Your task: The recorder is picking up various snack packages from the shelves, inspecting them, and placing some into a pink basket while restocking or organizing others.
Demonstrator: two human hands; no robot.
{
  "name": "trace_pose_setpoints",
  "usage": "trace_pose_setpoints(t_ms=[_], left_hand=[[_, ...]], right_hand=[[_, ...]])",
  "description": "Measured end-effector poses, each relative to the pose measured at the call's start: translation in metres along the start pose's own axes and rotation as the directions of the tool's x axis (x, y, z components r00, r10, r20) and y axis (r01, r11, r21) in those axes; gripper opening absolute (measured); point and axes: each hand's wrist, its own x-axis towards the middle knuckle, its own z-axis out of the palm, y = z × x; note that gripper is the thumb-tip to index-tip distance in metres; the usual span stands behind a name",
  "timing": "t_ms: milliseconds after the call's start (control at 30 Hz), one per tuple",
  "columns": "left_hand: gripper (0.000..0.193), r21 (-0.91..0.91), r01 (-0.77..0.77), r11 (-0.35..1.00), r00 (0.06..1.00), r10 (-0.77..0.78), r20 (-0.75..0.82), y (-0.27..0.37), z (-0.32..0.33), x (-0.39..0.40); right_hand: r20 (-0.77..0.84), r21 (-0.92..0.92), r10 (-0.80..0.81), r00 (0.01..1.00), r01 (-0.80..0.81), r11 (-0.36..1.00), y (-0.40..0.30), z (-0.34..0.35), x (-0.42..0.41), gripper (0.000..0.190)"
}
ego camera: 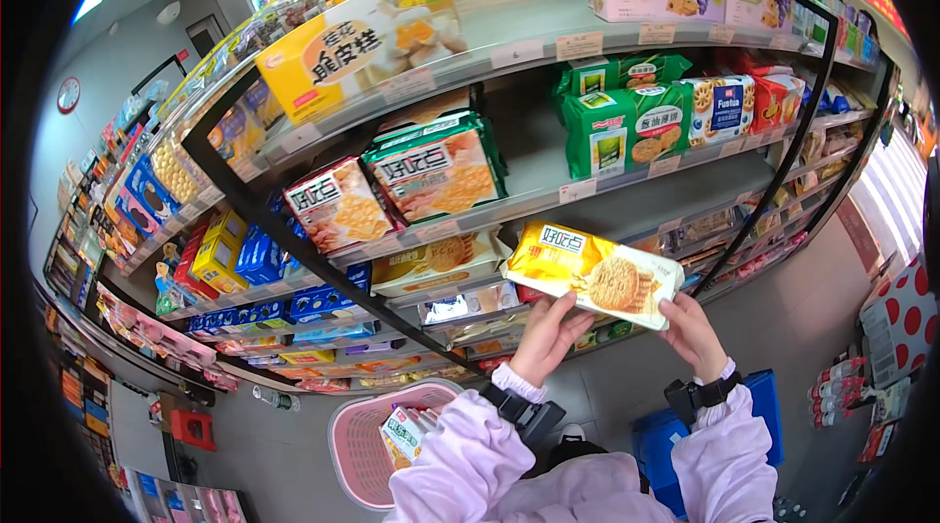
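Between my two hands is a yellow and white biscuit packet (pixel 593 275) with round biscuits pictured on its front. My left hand (pixel 551 336) grips its lower left edge, and my right hand (pixel 689 328) pinches the lower right corner. The packet is tilted, its right end lower, in front of the shelf unit. A similar biscuit packet (pixel 440 262) lies on the shelf behind, to the left. Above that, a green cracker packet (pixel 435 169) and a red cracker packet (pixel 340 206) stand side by side.
A pink plastic basket (pixel 349 449) on the floor at lower left holds a snack packet (pixel 404 435), partly hidden by my sleeve. Blue crates (pixel 657 442) are near my right side. Black shelf posts (pixel 778 156) slant up at both sides. A red stool (pixel 192 429) stands farther left.
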Motion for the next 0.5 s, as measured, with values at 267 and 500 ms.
trace_pose_setpoints(t_ms=[267, 500], left_hand=[[0.033, -0.017, 0.014, 1.0, 0.988, -0.017, -0.155, 0.003, 0.003, 0.064], [0.026, 0.617, 0.081, 0.783, 0.991, 0.003, -0.134, 0.046, 0.006, 0.044]], right_hand=[[-0.018, -0.202, -0.022, 1.0, 0.018, 0.979, -0.051, -0.013, 0.09, 0.035], [0.04, -0.274, -0.037, 0.998, 0.047, 0.961, -0.074, -0.013, 0.152, 0.041]])
